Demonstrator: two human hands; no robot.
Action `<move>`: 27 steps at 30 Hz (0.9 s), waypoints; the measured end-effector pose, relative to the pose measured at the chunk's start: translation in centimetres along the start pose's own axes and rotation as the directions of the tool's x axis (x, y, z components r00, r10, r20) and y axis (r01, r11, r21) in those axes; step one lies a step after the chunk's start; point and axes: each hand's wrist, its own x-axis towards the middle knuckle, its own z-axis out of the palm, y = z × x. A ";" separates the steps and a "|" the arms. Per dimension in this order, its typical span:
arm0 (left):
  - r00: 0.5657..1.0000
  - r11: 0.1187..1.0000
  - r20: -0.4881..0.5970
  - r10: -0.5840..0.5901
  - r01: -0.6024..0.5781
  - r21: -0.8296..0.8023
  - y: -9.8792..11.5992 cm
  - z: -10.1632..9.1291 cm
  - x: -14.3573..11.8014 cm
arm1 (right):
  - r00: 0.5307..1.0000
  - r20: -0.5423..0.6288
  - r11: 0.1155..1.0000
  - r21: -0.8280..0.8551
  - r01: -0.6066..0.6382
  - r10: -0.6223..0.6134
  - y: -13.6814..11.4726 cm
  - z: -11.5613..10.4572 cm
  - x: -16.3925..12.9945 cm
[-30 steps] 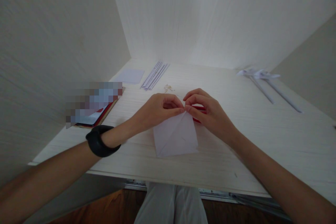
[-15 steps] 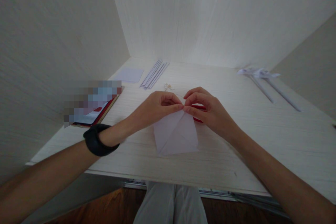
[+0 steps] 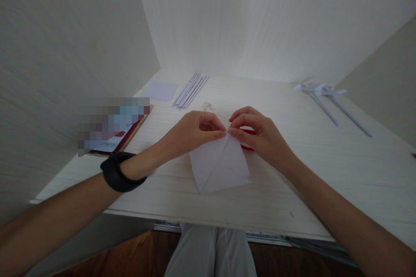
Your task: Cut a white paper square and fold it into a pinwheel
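Note:
A creased sheet of white paper [image 3: 222,164] hangs between my hands over the table, its top edge pinched and its lower corners toward me. My left hand [image 3: 204,127] grips the top with thumb and forefinger. Close beside it, my right hand [image 3: 251,127] pinches the same edge, the fingertips of both hands almost meeting. Red handles, apparently of scissors [image 3: 247,148], show partly beneath my right hand; the rest is hidden. Just beyond my fingers lies a small cluster of pale, thin bits [image 3: 208,106], too small to name.
Several narrow folded paper strips [image 3: 191,91] lie at the back, beside a flat stack of white paper [image 3: 160,91]. A tablet-like device [image 3: 120,138], partly blurred out, rests at the left. Two white paper pinwheels on sticks [image 3: 328,93] lie at the back right. Walls enclose the table [image 3: 325,173].
The paper's lower right corner has swung slightly outward to the right, and the sheet looks a little flatter. Both hands keep their pinch with barely any shift.

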 end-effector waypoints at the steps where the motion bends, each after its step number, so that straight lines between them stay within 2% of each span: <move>1: 1.000 1.000 -0.003 -0.002 0.002 0.007 0.0 0.0 0.0 | 1.000 -0.006 1.000 -0.002 0.010 -0.010 0.0 0.0 0.0; 18: 1.000 0.999 0.016 0.025 -0.024 -0.032 -0.1 0.0 0.0 | 1.000 0.023 0.997 0.072 -0.002 0.000 0.2 0.0 0.1; 24: 1.000 0.996 0.023 -0.021 0.023 -0.084 0.3 0.1 -0.2 | 0.998 0.011 0.997 0.046 0.064 -0.064 0.0 -0.4 0.2; 27: 0.999 0.996 0.020 -0.034 0.035 -0.086 0.5 0.2 -0.2 | 0.999 0.025 0.997 0.068 0.026 -0.028 -0.2 -0.4 0.1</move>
